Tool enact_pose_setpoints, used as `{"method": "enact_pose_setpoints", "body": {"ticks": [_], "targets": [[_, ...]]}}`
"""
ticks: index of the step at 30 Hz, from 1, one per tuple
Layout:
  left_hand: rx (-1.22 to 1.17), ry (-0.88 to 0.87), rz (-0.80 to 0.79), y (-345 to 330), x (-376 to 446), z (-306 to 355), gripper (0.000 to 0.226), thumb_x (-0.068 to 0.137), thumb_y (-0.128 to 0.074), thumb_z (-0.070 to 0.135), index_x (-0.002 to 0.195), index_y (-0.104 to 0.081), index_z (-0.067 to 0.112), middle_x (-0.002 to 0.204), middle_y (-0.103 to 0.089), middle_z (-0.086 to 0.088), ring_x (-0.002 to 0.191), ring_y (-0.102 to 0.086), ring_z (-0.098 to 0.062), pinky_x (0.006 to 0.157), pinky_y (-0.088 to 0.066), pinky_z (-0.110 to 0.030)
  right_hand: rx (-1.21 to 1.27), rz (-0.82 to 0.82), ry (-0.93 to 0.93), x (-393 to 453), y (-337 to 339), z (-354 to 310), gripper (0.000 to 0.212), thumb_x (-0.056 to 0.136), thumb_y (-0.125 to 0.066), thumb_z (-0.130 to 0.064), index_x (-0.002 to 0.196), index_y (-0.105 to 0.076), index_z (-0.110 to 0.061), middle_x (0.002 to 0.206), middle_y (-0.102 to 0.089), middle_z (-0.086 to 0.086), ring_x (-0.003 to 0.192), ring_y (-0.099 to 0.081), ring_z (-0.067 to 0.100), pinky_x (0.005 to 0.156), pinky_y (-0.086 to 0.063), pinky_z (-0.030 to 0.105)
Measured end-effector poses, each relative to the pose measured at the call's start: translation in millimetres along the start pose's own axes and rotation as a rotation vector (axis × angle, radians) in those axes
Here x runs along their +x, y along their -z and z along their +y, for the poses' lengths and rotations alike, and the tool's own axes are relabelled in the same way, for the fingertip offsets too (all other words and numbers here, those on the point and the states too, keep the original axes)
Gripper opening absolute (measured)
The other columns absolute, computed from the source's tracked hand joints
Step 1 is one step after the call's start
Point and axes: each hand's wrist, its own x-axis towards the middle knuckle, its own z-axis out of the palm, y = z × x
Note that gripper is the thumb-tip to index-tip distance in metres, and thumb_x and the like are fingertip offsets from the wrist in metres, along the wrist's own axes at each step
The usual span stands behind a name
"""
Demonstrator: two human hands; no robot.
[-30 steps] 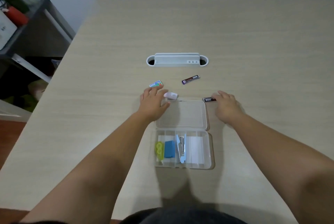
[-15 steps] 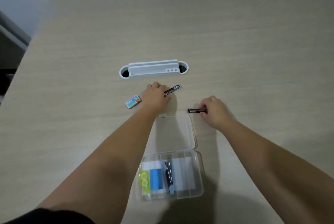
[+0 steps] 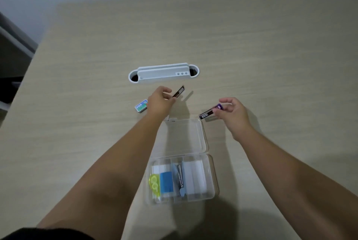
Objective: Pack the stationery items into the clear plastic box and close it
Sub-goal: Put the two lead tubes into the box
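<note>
The clear plastic box (image 3: 210, 177) lies open near me, its lid (image 3: 186, 136) flat on the table behind it. Inside sit a yellow-green correction tape (image 3: 154, 183), a blue block (image 3: 166, 181), a stapler (image 3: 179, 175) and white pieces. My left hand (image 3: 159, 103) holds a dark lead case (image 3: 179, 91) raised off the table beyond the lid. My right hand (image 3: 233, 112) pinches a second dark lead case (image 3: 206, 114) with a purple end, just right of the lid's far corner. A small colourful box (image 3: 141, 106) lies left of my left hand.
A white desk organiser (image 3: 163, 74) is set into the table behind both hands. The table's left edge drops off to a dark shelf (image 3: 11, 49). A pale wall stands beyond the far edge.
Both hands have lifted their lead cases off the table. The left case now tilts upward. The camera view has shifted slightly.
</note>
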Motion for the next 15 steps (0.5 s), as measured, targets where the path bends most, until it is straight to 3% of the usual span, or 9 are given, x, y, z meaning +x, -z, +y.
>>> {"method": "enact_pose_setpoints", "body": {"ticks": [3, 6, 10, 13, 15], "targets": [[-0.175, -0.001, -0.047, 18, -32, 5, 0.031, 0.082, -0.073, 0.018, 0.111, -0.061, 0.024, 0.085, -0.067, 0.008, 0.078, -0.063, -0.011, 0.064, -0.051, -0.027, 0.065, -0.025, -0.007, -18, -1, -5, 0.022, 0.081, -0.067, 0.004, 0.086, -0.061, -0.017, 0.073, -0.065, 0.005, 0.052, -0.060, 0.001, 0.056, -0.051, 0.013], [-0.203, -0.063, -0.161, 35, -76, -1, 0.035, 0.088, -0.066, 0.007, 0.119, -0.058, 0.022, 0.096, -0.072, 0.001, 0.077, -0.066, -0.007, 0.059, -0.048, -0.008, 0.060, -0.080, -0.060, -38, 0, 1, 0.013, 0.083, -0.066, 0.002, 0.092, -0.066, -0.007, 0.071, -0.065, 0.006, 0.048, -0.059, 0.001, 0.050, -0.048, 0.011], [-0.121, -0.097, -0.200, 50, -122, -18, 0.038, 0.089, -0.064, 0.004, 0.120, -0.057, 0.025, 0.099, -0.075, 0.004, 0.087, -0.068, -0.006, 0.082, -0.049, -0.014, -0.071, -0.233, -0.142, -68, -4, 16, 0.013, 0.082, -0.069, -0.001, 0.086, -0.070, -0.014, 0.075, -0.068, 0.009, 0.062, -0.058, 0.013, 0.059, -0.050, 0.018], [-0.112, -0.072, -0.169, 57, -143, -28, 0.039, 0.087, -0.068, 0.006, 0.119, -0.058, 0.026, 0.101, -0.073, 0.000, 0.083, -0.068, -0.013, 0.080, -0.052, -0.022, -0.273, -0.367, -0.112, -93, -16, 28, 0.014, 0.079, -0.073, -0.008, 0.087, -0.072, -0.020, 0.088, -0.073, 0.012, 0.075, -0.065, 0.014, 0.077, -0.054, 0.025], [-0.143, -0.050, -0.088, 71, -171, -40, 0.041, 0.085, -0.071, 0.007, 0.118, -0.058, 0.027, 0.100, -0.072, -0.001, 0.080, -0.067, -0.014, 0.073, -0.051, -0.023, -0.498, -0.495, -0.013, -121, -29, 33, 0.014, 0.079, -0.074, -0.012, 0.092, -0.075, -0.018, 0.091, -0.074, 0.007, 0.079, -0.065, 0.012, 0.081, -0.052, 0.022]]}}
